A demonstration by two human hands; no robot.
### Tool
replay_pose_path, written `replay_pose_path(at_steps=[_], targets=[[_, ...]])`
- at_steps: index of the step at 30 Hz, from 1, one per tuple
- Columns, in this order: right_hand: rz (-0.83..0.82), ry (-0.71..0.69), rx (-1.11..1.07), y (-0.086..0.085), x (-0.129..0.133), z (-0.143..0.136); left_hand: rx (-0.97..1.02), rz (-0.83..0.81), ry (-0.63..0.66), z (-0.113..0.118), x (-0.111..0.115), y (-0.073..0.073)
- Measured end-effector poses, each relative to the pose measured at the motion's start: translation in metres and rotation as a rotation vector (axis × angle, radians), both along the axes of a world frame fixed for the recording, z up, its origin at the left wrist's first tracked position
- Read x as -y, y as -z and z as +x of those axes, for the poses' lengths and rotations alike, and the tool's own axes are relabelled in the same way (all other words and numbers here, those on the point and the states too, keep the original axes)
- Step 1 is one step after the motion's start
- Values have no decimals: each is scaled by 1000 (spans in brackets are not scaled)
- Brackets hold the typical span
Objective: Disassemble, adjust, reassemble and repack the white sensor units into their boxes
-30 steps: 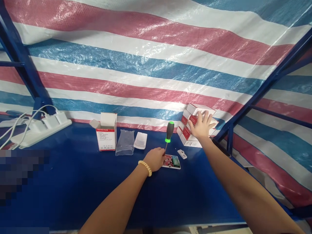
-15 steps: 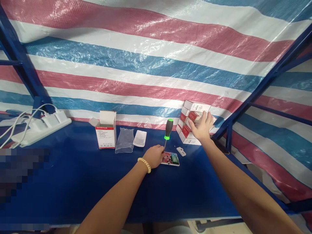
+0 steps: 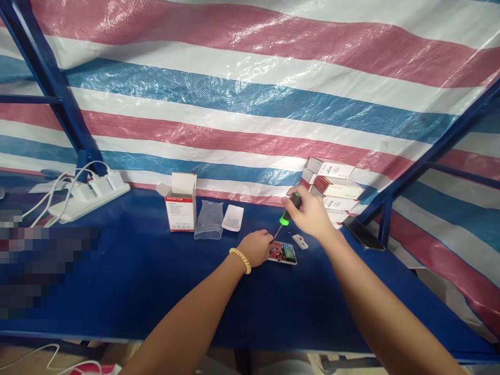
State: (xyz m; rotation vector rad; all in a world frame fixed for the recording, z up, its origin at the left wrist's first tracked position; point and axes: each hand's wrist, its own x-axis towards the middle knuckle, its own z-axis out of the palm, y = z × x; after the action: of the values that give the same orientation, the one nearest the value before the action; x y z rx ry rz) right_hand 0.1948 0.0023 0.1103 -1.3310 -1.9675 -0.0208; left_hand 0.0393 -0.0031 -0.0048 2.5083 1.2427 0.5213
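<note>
The green-and-black handle of a screwdriver [image 3: 291,208] is in the grip of my right hand [image 3: 310,211], with its shaft slanting down to the left. My left hand [image 3: 255,247] has its fingers closed around the lower end of the shaft, over the left side of the opened detector [image 3: 283,252]. A red circuit board and a greenish display show in the detector's white housing. The screwdriver's tip is hidden by my left fingers. Just right of the detector lies a small white plastic piece [image 3: 300,241].
Behind my left hand are a white cover [image 3: 233,217], a clear plastic bag [image 3: 209,220] and an open detector box [image 3: 181,212]. Stacked boxes [image 3: 339,187] lean at the back right beside a dark phone [image 3: 364,233]. A power strip [image 3: 91,198] lies at the left.
My right hand has come from the stacked boxes to the screwdriver and closed on its handle. The screwdriver leans more to the right. The view has shifted slightly.
</note>
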Motion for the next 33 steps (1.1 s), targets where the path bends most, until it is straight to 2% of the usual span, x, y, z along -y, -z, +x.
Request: replay_pose_path(at_steps=[2, 5, 7, 9, 15, 20, 25, 29, 33], targets=[[-72, -18, 129, -16, 3, 1, 47, -55, 30, -3, -2, -3], [-117, 71, 367, -36, 6, -1, 96, -114, 98, -8, -5, -5], [-137, 113, 454, -44, 7, -3, 103, -131, 109, -10, -7, -4], [-169, 95, 481, -49, 5, -4, 101, -135, 94, -11, -8, -3], [-330, -167, 426, -56, 1, 6, 88, -124, 76, -9, -8, -2], [-473, -178, 328, -60, 4, 9, 109, -132, 115, -11, -10, -3], [-435, -240, 398, -62, 8, 10, 109, -203, 107, -13, -11, -3], [-441, -191, 464, -66, 13, 8, 115, -246, 81, -12, -10, -5], [-444, -183, 495, -66, 17, 8, 117, -214, 50, -8, -9, -3]])
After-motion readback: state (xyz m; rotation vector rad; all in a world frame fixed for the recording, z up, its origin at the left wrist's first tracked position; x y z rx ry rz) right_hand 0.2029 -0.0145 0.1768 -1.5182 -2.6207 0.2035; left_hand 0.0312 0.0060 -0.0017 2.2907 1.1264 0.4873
